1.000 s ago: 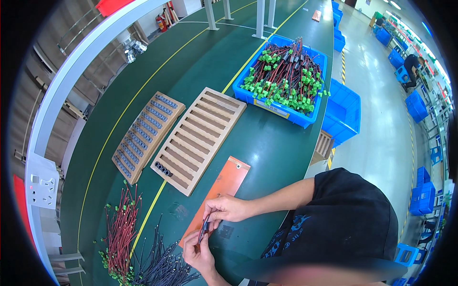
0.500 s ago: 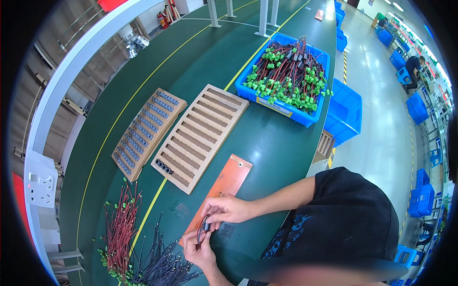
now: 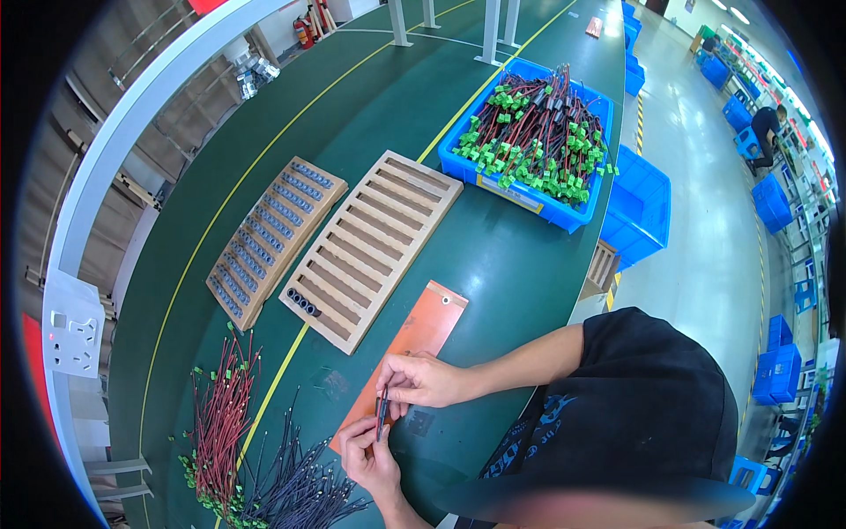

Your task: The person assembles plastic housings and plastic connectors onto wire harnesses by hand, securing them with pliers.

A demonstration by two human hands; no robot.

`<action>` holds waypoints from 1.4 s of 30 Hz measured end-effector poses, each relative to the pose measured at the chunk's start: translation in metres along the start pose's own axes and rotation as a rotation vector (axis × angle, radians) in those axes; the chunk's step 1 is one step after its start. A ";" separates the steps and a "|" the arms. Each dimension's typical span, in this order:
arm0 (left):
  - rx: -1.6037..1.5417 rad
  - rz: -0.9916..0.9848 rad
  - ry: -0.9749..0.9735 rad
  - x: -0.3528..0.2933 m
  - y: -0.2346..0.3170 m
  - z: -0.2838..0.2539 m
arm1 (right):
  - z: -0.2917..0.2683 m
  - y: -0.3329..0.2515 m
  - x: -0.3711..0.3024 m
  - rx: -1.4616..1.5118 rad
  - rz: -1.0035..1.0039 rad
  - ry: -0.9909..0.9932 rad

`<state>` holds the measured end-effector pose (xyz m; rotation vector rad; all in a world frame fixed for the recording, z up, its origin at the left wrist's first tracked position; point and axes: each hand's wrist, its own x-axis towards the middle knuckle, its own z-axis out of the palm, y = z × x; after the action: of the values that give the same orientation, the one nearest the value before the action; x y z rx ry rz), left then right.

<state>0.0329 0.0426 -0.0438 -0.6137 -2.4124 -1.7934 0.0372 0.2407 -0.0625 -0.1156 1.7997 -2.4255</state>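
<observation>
Over an orange strip-shaped board, my two hands meet around a short black wire. My left hand pinches its lower end between thumb and fingers. Just above, my right hand has its fingers closed on the upper part. A dark thicker piece seems to lie along the wire, but fingers partly cover it. Left of my left hand lie a loose bundle of black wires and a bundle of red wires with green connectors.
Beyond the board lie a slotted wooden tray with several black rings in its nearest slot, and a wooden block filled with rows of grey round parts. A blue bin of wire assemblies stands farther back. Another blue bin stands beside the green table.
The wire curved out in a loop before; now it lies nearly straight and upright between my hands. My right-hand fingers have shifted slightly along it. The left hand has barely moved.
</observation>
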 end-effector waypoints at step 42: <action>-0.221 -0.112 -0.074 0.018 -0.014 0.002 | -0.044 -0.049 0.015 -0.432 -0.206 0.134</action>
<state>0.0120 0.0463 -0.0518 -0.5835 -2.3560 -2.1400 0.0139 0.2941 -0.0281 -0.1881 2.4609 -2.1671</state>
